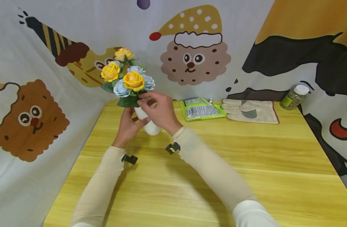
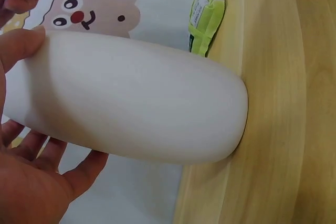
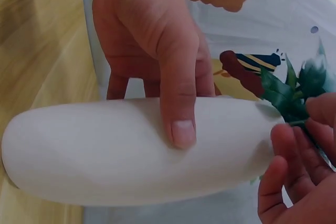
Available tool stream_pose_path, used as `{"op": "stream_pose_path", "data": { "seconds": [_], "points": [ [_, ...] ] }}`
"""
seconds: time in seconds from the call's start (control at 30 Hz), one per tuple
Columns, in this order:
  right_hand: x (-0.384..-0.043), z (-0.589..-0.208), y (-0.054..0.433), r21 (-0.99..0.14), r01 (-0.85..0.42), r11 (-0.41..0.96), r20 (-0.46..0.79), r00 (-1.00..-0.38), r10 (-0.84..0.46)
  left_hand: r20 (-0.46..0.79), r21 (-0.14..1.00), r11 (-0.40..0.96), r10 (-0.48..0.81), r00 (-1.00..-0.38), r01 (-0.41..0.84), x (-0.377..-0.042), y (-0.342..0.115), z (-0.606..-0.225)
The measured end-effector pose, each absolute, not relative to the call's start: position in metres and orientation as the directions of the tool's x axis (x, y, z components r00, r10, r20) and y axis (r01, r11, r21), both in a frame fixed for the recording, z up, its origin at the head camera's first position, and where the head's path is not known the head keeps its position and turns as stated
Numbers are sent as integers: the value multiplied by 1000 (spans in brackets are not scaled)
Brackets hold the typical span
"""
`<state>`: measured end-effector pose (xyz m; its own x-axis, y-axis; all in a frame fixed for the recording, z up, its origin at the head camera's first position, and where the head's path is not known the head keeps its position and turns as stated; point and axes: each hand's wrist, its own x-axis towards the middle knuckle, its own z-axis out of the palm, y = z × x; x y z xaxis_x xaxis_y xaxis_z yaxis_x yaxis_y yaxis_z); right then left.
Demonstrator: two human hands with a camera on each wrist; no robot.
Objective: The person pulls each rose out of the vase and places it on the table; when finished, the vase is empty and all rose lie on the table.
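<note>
A white vase (image 1: pixel 153 128) stands on the table, holding artificial roses: yellow ones (image 1: pixel 133 81) and pale blue ones (image 1: pixel 122 88) with green leaves (image 3: pixel 281 90). Around the vase's upper body my left hand (image 1: pixel 126 126) keeps its grip, thumb on one side and fingers on the other, as the left wrist view also shows. My right hand (image 1: pixel 162 110) is at the vase's mouth, pinching a green flower stem (image 3: pixel 298 123) between thumb and fingers just below the blooms. The lower ends of the stems are hidden inside the vase.
Toward the back of the wooden table (image 1: pixel 173 189) lie a green-and-white packet (image 1: pixel 200 110) with a metal clip and a pale work glove (image 1: pixel 251 111). A white-lidded jar (image 1: pixel 293 97) sits at the back right corner. A cartoon-printed cloth (image 1: pixel 145 28) hangs behind.
</note>
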<state>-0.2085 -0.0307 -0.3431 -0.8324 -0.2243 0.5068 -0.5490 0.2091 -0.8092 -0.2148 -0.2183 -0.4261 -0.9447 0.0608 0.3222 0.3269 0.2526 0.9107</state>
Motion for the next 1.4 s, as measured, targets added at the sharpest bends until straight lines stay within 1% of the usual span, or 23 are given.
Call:
{"op": "stream_pose_path", "data": {
  "seconds": [0.17, 0.43, 0.67, 0.8, 1.03, 1.2, 1.4],
  "points": [
    [-210, -343, -37, -838, -503, 211, 473, -863, -178, 322, 909, 263, 49, -946, 323, -216, -218, -428],
    [-215, -336, -41, -784, -532, 321, 493, -847, -200, 318, 907, 275, 47, -947, 318, -218, -221, -431],
    [-215, -334, -42, -771, -568, 286, 529, -823, -207, 319, 909, 267, 47, -947, 319, -220, -221, -434],
    [-214, -330, -42, -762, -594, 258, 564, -804, -187, 322, 910, 265, 34, -946, 320, -219, -220, -435],
    [-209, -317, -40, -755, -612, 234, 600, -790, -128, 319, 918, 244, 14, -948, 313, -218, -218, -436],
    [-206, -308, -35, -726, -660, 195, 659, -748, -77, 313, 918, 256, 7, -950, 304, -217, -218, -435],
    [-205, -301, -23, -657, -747, 98, 752, -659, 19, 323, 917, 246, -4, -946, 312, -220, -218, -438]
  ]
}}
